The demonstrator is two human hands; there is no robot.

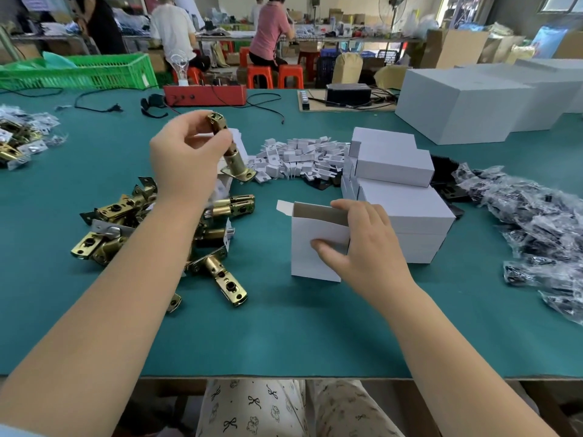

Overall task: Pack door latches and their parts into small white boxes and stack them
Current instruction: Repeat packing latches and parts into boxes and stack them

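The counter under both hands is teal. The latch in the left hand is brass-gold — like the heap below it. The open box in the right hand is white (grey-brown inside). Beyond the left hand: a green crate, a red case. The trousers are cream with black bows.

Packing workshop — workers, cartons
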